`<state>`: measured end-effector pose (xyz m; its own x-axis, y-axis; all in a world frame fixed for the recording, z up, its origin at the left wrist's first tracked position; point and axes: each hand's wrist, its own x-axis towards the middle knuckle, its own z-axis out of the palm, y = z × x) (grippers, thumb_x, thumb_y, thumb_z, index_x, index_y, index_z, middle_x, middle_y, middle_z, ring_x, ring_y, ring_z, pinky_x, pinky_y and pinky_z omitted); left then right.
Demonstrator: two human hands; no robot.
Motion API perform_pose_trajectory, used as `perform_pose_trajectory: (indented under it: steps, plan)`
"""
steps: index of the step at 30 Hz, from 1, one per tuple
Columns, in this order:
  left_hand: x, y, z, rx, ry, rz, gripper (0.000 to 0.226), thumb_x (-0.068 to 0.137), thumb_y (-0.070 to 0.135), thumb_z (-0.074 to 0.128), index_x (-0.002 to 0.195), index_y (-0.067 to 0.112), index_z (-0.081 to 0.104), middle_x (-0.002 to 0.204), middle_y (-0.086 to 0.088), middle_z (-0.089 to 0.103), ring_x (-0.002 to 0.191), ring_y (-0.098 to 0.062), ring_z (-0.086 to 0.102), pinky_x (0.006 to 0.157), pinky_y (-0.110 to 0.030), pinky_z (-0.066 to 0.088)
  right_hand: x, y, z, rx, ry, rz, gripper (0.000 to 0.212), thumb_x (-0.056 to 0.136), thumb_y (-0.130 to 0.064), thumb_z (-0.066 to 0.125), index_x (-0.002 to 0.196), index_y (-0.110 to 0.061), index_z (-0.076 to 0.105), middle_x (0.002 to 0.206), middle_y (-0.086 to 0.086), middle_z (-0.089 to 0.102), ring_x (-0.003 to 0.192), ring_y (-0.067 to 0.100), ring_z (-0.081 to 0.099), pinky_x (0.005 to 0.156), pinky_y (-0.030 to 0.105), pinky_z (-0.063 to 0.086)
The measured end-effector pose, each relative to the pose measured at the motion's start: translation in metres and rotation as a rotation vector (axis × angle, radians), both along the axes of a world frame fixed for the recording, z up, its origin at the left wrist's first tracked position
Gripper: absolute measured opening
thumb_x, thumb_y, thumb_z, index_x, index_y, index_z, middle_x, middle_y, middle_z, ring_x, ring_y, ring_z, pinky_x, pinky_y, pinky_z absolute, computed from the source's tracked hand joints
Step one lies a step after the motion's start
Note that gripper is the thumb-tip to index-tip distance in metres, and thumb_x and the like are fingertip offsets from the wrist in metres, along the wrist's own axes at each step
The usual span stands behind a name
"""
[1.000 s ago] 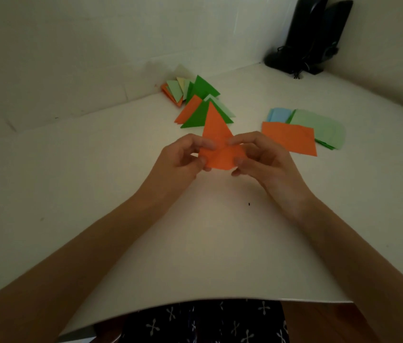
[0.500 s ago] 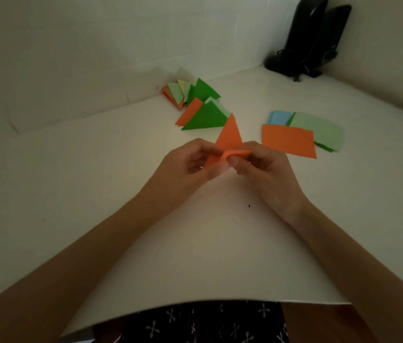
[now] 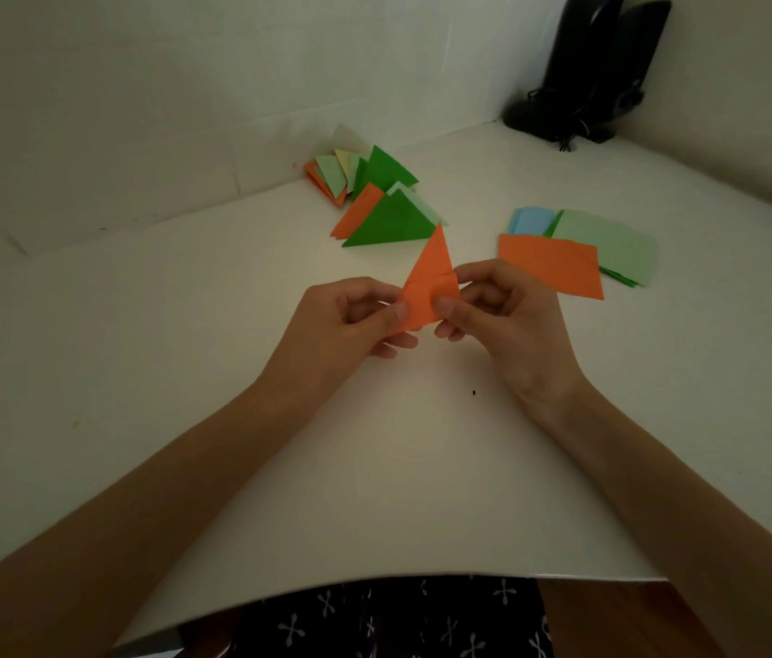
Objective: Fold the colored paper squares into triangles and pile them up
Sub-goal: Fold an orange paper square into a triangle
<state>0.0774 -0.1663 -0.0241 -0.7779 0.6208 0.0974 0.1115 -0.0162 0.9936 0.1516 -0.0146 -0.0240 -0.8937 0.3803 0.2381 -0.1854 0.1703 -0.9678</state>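
Worktop (image 3: 185, 349): bears all items.
Folded paper (image 3: 429, 282): pinched between left hand (image 3: 351, 325) and right hand (image 3: 502, 320), tip pointing away.
Pile of triangles (image 3: 384, 216): beyond the left hand, near the back wall.
Stack of flat squares (image 3: 564, 258): just beyond the right hand, slightly rightward.
Speakers (image 3: 593, 64): far behind the right hand, in the corner.

White table (image 3: 185, 372) in white wall (image 3: 185, 87) corner; black speakers (image 3: 597, 64) at back; dim light.
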Motion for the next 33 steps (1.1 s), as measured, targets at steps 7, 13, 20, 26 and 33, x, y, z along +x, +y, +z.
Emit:
perform_pose_trajectory:
  steps: [7,13,20,26,33]
  plan:
    - [0.003,0.001,-0.002,-0.167,0.287,-0.126,0.011,0.095,0.016,0.051,0.091,0.009,0.058,0.054,0.008,0.060,0.045,-0.004,0.047,0.049,-0.013,0.035,0.002,-0.003,0.000,-0.041,-0.073,0.111,0.007,0.085,-0.006,0.063,0.085,0.000,0.059,0.060,0.000,0.061,0.047,0.012,0.052,0.048,0.021,0.042]
    - [0.001,0.004,-0.008,-0.125,0.361,-0.035,0.010,0.095,0.013,0.052,0.086,0.014,0.057,0.052,0.013,0.052,0.048,-0.002,0.042,0.053,-0.013,0.032,0.001,-0.003,0.000,-0.034,-0.061,0.111,0.009,0.087,-0.004,0.062,0.092,0.002,0.059,0.063,0.005,0.061,0.052,0.011,0.055,0.053,0.022,0.045]
    - [-0.001,0.000,-0.001,-0.068,0.184,-0.073,0.011,0.086,0.011,0.062,0.085,0.020,0.057,0.056,0.008,0.061,0.047,-0.003,0.050,0.048,-0.016,0.040,0.003,0.002,0.002,-0.025,-0.059,0.149,0.011,0.082,0.003,0.064,0.087,-0.006,0.059,0.067,0.004,0.066,0.053,0.013,0.059,0.053,0.023,0.048]
    - [-0.008,-0.004,0.004,-0.038,0.087,-0.112,0.008,0.089,0.007,0.057,0.089,0.014,0.060,0.065,0.007,0.069,0.059,-0.007,0.065,0.057,-0.018,0.050,0.005,0.011,0.008,-0.145,-0.156,0.200,0.004,0.084,-0.002,0.061,0.087,-0.005,0.062,0.071,0.007,0.071,0.063,0.016,0.068,0.059,0.022,0.055]
    - [-0.012,-0.008,0.005,-0.110,0.001,-0.180,0.007,0.086,0.004,0.058,0.087,0.009,0.062,0.072,-0.001,0.073,0.066,-0.013,0.070,0.059,-0.019,0.054,0.007,0.010,0.009,-0.121,-0.250,0.187,0.022,0.087,-0.029,0.058,0.091,-0.007,0.063,0.078,0.010,0.071,0.066,0.021,0.067,0.051,0.027,0.048]
